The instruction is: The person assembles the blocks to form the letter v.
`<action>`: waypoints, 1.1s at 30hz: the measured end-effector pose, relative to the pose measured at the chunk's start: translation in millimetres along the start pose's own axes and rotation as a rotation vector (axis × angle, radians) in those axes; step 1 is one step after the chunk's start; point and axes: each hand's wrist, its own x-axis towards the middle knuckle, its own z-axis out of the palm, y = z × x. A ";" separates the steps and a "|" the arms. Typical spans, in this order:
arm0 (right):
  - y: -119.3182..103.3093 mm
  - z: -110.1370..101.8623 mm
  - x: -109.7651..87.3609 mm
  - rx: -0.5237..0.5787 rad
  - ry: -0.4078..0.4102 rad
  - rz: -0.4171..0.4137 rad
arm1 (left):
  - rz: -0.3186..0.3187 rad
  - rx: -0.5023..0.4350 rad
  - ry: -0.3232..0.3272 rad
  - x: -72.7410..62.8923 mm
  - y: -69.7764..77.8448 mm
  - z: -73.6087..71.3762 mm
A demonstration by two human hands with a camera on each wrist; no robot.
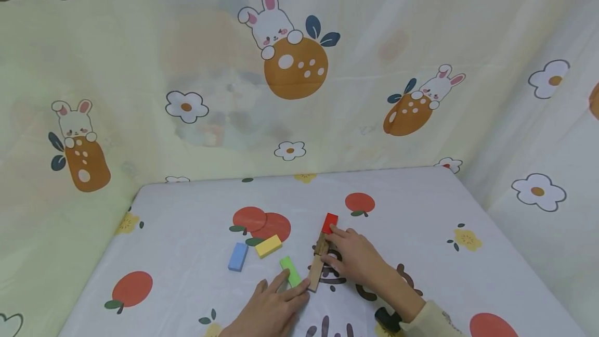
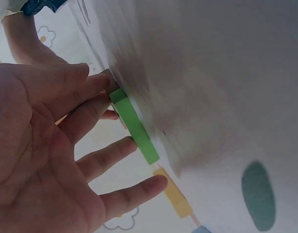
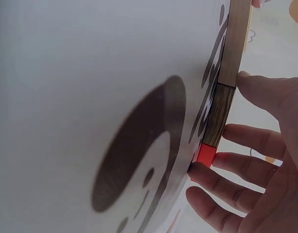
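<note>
Three blocks lie end to end in a line: a red block at the far end, a dark wooden block in the middle and a light wooden block nearest me. My right hand rests along their right side, fingertips at the red and dark blocks. In the right wrist view its thumb touches the light block near the joint. Beside the line's near end lies a green block. My left hand has its fingers spread, touching the green block and the light block's near end.
Left of the green block, a yellow block and a blue block lie flat. The white tablecloth is printed with fruit and flowers. Printed curtains hang behind and at the sides of the table.
</note>
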 end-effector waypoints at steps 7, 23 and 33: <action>0.5 1.7 0.1 0.000 0.027 -0.008 | 0.010 -0.009 0.005 -0.7 -1.0 1.0; 0.0 1.5 -1.6 0.003 0.051 0.003 | 0.024 -0.044 0.061 -3.5 0.0 -4.8; 0.8 4.5 0.3 0.001 0.050 0.011 | 0.030 -0.061 0.383 -15.0 -24.1 -24.9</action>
